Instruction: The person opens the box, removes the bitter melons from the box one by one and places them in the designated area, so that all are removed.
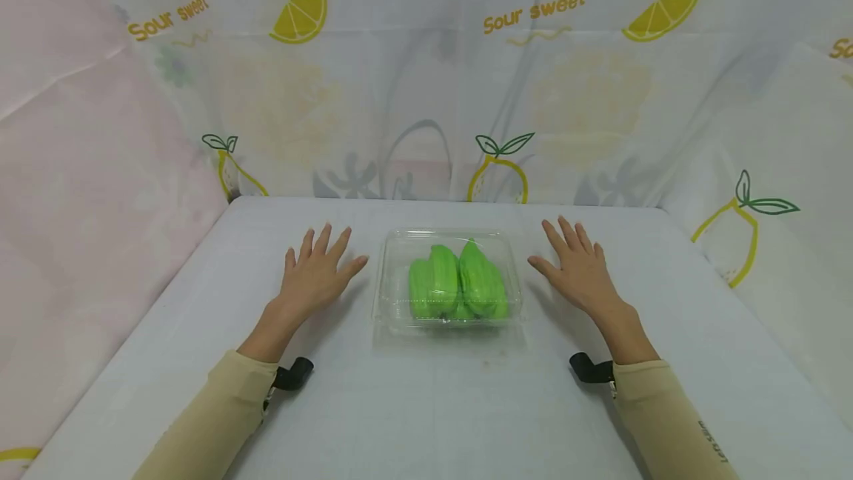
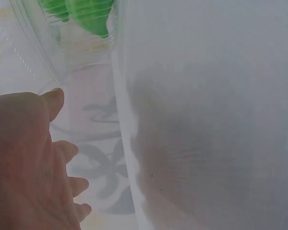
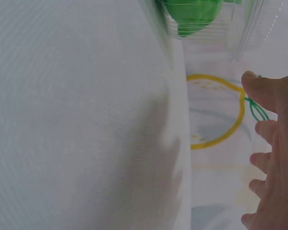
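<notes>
Head view, clamshell box: one clear plastic clamshell box sits on the white table, its long axis running left to right, between the hands.
Head view, hands: two; the left hand has the box to its right, the right hand has it to its left; both are released, fingers spread, holding nothing, near the box but apart, about equally close.
Head view, fruits: at least four green carambola-like fruits inside; overlap hides the exact count.
Left wrist view, thumb: points toward the box, without touching.
Right wrist view, palm: bare, box beyond the thumb.
</notes>
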Tool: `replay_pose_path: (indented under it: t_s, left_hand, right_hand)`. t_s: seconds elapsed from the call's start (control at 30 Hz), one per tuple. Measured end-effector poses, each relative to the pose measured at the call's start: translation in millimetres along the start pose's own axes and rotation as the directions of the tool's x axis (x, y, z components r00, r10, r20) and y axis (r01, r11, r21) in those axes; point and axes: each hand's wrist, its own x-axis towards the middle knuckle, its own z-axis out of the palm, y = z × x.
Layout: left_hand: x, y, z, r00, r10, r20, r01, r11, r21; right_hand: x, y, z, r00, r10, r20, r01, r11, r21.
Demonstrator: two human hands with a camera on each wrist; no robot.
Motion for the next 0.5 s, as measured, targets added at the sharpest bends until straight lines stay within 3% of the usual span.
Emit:
replay_pose_path:
  t_s: [0.5]
  left_hand:
    - [-0.7, 6.4, -1.4, 0.997, 0.037, 0.066, -0.036, 0.999, -0.014]
  right_hand:
    - [0.2, -8.0, -4.6, 0.995, -0.038, 0.093, 0.028, 0.995, 0.099]
